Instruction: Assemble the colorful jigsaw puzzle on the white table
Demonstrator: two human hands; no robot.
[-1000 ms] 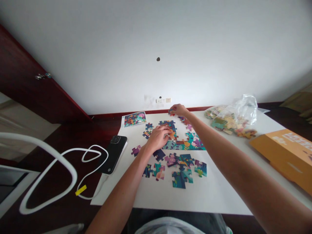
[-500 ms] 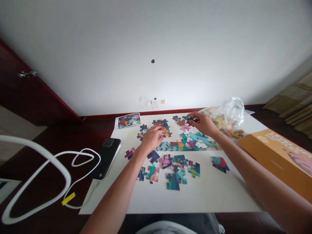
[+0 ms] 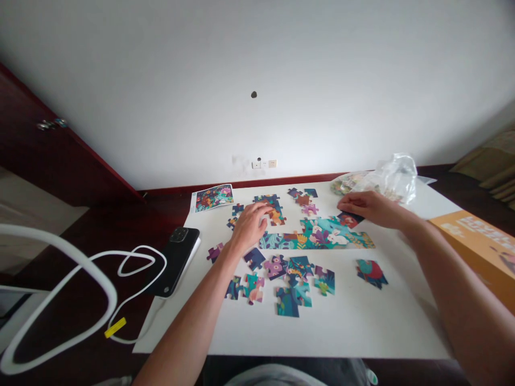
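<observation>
Hands well apart over the table (image 3: 330,338). Left hand (image 3: 249,229) is curled, fingertips on the small built section (image 3: 270,210); can't tell if it's pinching a piece. Right hand (image 3: 372,210) lies flat and open, fingers right at a dark piece (image 3: 349,219); can't tell if they're touching it.

Nearest me, below the left hand: a clump of loose pieces (image 3: 281,284), some sitting against each other. Off to the right, on its own: a red-and-teal chunk (image 3: 370,272). Across the middle, between the clump and the right hand: a long teal strip (image 3: 316,240) with white rabbits, assembled. Beyond it: a small group of pieces (image 3: 302,199), just past the strip.

Left of the left hand, on the table's edge: a black phone (image 3: 175,261), with a white cable (image 3: 137,254) and yellow tag (image 3: 115,327) on the dark surface beside the table. Far left corner: a printed picture (image 3: 212,197) of the puzzle art. Far right corner: a plastic bag (image 3: 396,179) with more pieces. Right edge: an orange box (image 3: 475,241). On the wall above: a socket (image 3: 264,164).
</observation>
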